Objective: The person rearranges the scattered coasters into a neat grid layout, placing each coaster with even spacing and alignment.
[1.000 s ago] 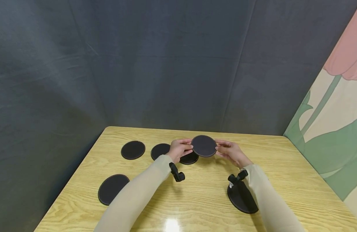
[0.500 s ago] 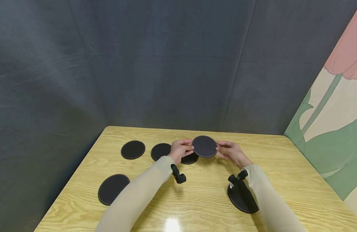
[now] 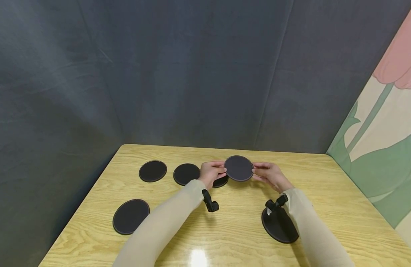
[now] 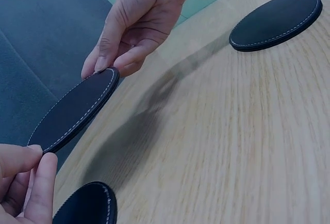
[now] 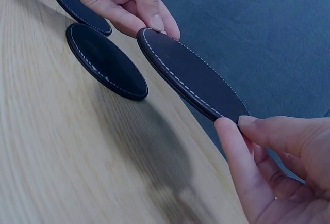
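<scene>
Both hands hold one round black coaster (image 3: 238,168) with pale edge stitching, raised above the far part of the table. My left hand (image 3: 212,172) pinches its left edge between thumb and fingers. On the opposite edge, my right hand (image 3: 270,175) pinches it the same way. The right wrist view shows the held coaster (image 5: 191,77) tilted, its shadow falling on the wood. Just below and left of it lies another coaster (image 3: 221,181), partly hidden by the left hand. A further coaster (image 3: 186,174) lies flat beside that one.
On the wooden table (image 3: 232,226) lie a coaster (image 3: 153,171) at far left, a larger-looking one (image 3: 131,216) at near left, and a coaster or stack (image 3: 278,224) partly under the right forearm. A dark curtain (image 3: 198,74) hangs behind; a flower-patterned cloth (image 3: 385,148) is at right.
Both hands have shifted slightly to the right with the coaster between them. More of the coaster left of the left hand now shows. The coasters on the table stay put.
</scene>
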Demonstrator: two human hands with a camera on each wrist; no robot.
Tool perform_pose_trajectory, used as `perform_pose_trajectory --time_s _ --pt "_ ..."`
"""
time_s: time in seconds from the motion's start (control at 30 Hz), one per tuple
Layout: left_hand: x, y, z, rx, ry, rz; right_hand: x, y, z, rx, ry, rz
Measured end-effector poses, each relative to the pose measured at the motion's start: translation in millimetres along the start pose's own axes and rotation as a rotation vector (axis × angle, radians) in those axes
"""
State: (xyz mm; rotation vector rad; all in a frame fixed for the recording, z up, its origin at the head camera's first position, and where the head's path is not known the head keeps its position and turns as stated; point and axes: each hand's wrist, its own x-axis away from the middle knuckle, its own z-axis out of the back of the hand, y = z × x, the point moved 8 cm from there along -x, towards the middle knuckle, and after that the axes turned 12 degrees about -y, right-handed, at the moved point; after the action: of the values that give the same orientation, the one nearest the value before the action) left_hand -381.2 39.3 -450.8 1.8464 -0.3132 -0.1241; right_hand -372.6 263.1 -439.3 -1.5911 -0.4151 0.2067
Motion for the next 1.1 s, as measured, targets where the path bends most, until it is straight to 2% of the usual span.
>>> perform_pose_trajectory --time_s 0.23,0.53,0.73,1.1 --pt "1.3 -7.0 -9.4 -0.009 0.023 0.002 6.0 2 6 0.016 -0.007 0.0" --pt "1.7 -19.4 -18.8 -0.068 0.034 0.002 12.3 9 15 0.001 -0.007 -0.003" --pt "0.8 -21.8 -20.9 -0.083 0.028 0.002 14.5 15 17 -0.034 -0.015 -0.022" --pt "3.2 -24.3 -19.5 -0.129 0.041 0.007 11.5 21 18 0.018 0.009 -0.056"
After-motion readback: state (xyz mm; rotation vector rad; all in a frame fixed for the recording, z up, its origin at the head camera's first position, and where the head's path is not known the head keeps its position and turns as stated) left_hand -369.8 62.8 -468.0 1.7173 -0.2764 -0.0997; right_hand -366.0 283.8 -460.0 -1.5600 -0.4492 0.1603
